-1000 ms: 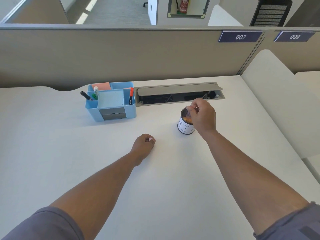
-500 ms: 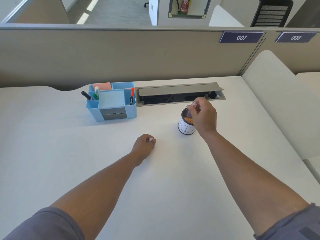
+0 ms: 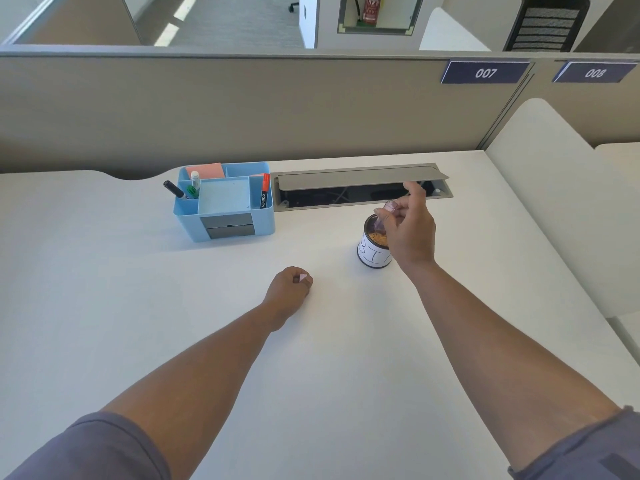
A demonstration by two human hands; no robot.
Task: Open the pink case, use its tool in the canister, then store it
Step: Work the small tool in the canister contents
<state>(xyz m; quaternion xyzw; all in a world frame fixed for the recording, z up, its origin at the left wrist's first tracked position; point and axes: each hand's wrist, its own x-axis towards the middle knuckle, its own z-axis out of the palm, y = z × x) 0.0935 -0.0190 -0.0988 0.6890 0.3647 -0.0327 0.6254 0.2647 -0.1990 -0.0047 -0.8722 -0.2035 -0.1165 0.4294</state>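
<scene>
A small white canister [image 3: 373, 254] with black marks stands on the white desk, its top off and orange-brown contents showing. My right hand [image 3: 408, 230] hovers over its right rim, pinching a small translucent pinkish tool [image 3: 384, 216] whose lower end dips into the canister mouth. My left hand [image 3: 289, 289] rests as a fist on the desk to the canister's lower left, closed around a small pink case [image 3: 302, 277]; only a pink corner shows between the fingers.
A blue desk organiser [image 3: 225, 202] with markers and sticky notes stands at the back left. An open grey cable hatch [image 3: 360, 188] lies behind the canister. A beige partition [image 3: 311, 109] lines the desk's far edge, a white divider [image 3: 554, 202] its right.
My right hand has lifted and tilted slightly over the canister, its fingers spreading and the tool showing more. The left fist has stayed still.
</scene>
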